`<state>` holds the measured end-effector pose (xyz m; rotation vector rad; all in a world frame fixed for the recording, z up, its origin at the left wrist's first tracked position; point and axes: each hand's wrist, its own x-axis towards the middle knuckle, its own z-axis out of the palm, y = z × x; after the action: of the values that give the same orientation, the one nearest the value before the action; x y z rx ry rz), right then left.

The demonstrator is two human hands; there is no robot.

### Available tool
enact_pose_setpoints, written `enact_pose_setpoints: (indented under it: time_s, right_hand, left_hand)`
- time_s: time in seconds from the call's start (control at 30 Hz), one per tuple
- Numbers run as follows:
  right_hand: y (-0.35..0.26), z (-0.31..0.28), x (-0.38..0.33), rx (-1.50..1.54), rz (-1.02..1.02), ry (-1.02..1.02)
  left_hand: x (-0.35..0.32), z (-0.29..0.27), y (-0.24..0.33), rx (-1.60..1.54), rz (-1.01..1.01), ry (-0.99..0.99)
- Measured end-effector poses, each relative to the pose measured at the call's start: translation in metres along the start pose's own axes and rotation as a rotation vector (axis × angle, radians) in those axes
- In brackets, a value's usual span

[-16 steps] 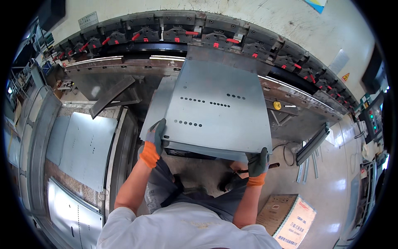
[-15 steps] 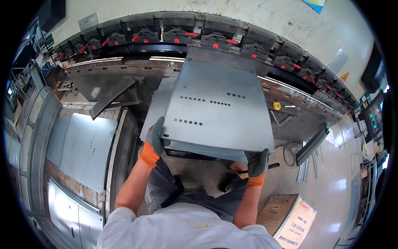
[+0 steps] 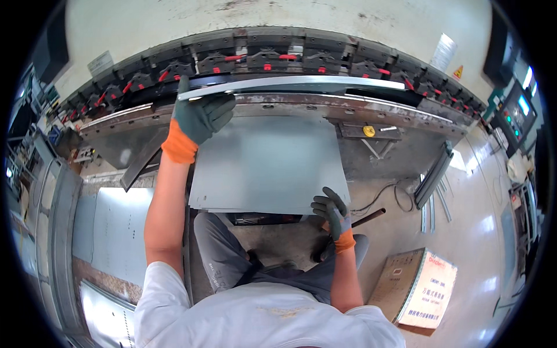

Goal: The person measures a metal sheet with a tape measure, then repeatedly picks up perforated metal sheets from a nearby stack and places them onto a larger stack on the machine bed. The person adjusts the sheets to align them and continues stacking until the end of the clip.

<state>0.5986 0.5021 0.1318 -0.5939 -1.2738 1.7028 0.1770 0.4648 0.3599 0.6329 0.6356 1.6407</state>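
A metal sheet (image 3: 301, 83) now shows nearly edge-on, as a thin pale strip at the bending machine's jaws. My left hand (image 3: 199, 119), in a dark green glove with an orange cuff, is at the sheet's left end. Its thumb goes up past the edge and its fingers lie stretched along the near side, below the edge. My right hand (image 3: 332, 213), gloved alike, is apart from that sheet with fingers spread and nothing in it. It hovers by the near right corner of a flat grey sheet (image 3: 267, 165) lying in front of me.
The bending machine (image 3: 267, 58) with red-handled clamps spans the far side. A yellow tape measure (image 3: 369, 131) rests on a small bracket shelf. Metal sheets (image 3: 119, 226) lie at left. A wooden box (image 3: 412, 287) stands on the floor at right, near a cable and metal strips.
The perforated sheet has gone from lying broad before me to edge-on at the machine, uncovering the sheet beneath. My left hand has moved up with it; my right hand has let go.
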Motion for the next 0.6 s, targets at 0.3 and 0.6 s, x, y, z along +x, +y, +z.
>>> enact_pose_setpoints:
  time_s: [0.3,0.6]
  right_hand:
    - [0.020,-0.004,-0.005,-0.049,0.050,-0.047]
    - [0.026,-0.010,-0.005,-0.048,0.072,-0.025]
  left_hand:
    - [0.003,-0.008,-0.005,0.045,0.004,0.021]
    - [0.003,-0.003,-0.005,0.010,-0.011,0.018]
